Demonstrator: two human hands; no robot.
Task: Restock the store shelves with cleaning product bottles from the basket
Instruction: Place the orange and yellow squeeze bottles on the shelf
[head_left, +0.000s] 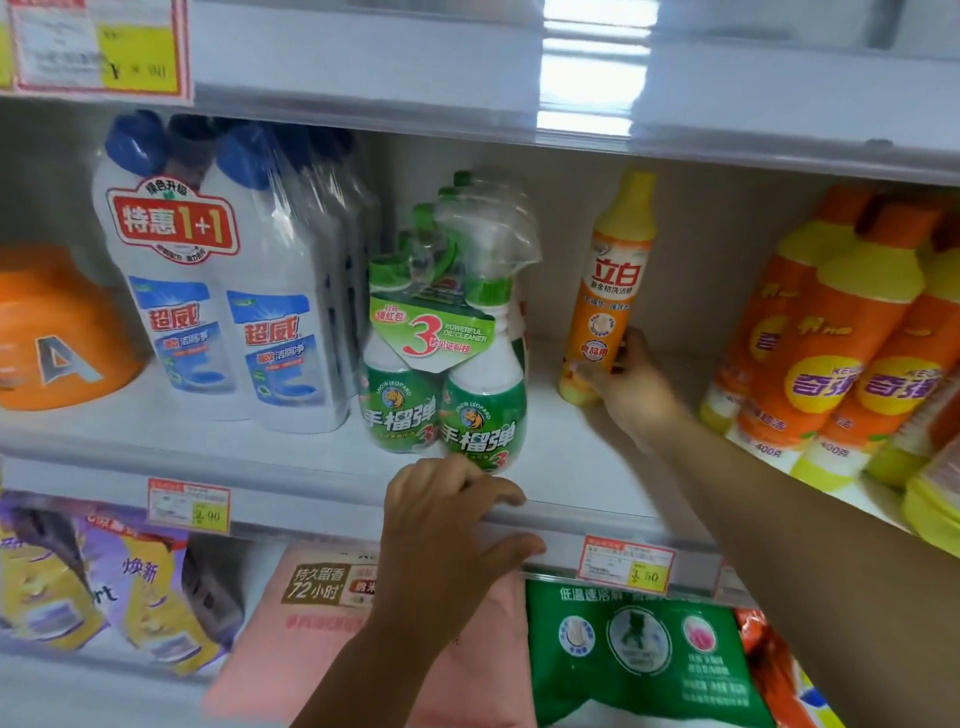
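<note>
1. Fingers (592, 373) of the right hand (631, 382) clamp low on the tilted orange bottle (613, 280), far on the shelf (571, 447); released now, it may topple.
2. Left hand (447, 525) grips the shelf edge (597, 525); a nudge may tip the green spray pack (452, 410).

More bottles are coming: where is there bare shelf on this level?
Bare shelf lies between the green spray pack and the orange bottle in the right hand, and between that bottle and the orange cluster. Left of the pack, the white bottles crowd it.
</note>
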